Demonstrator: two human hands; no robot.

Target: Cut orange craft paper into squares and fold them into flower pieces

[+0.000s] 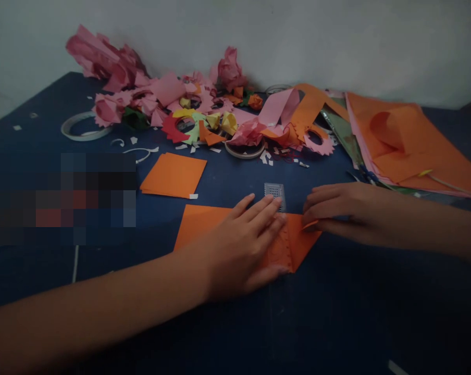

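Observation:
A sheet of orange paper [204, 219] lies on the blue table, with a clear plastic stencil ruler [275, 194] across it. The ruler's far end sticks out past the paper's back edge. My left hand [247, 239] rests flat on the ruler, fingers stretched out, covering much of it and the middle of the sheet. At the right side of the sheet, my right hand [333, 211] is closed on the paper, pinching a lifted bit of orange at its edge. Its fingertips are partly hidden.
A stack of orange squares [175, 176] sits behind the sheet. Farther back are pink paper flowers [106, 60], paper rings and a roll of tape [86, 126]. Orange sheets [426, 135] and scissors [367, 174] lie at the right. A blurred patch [59, 198] covers the left.

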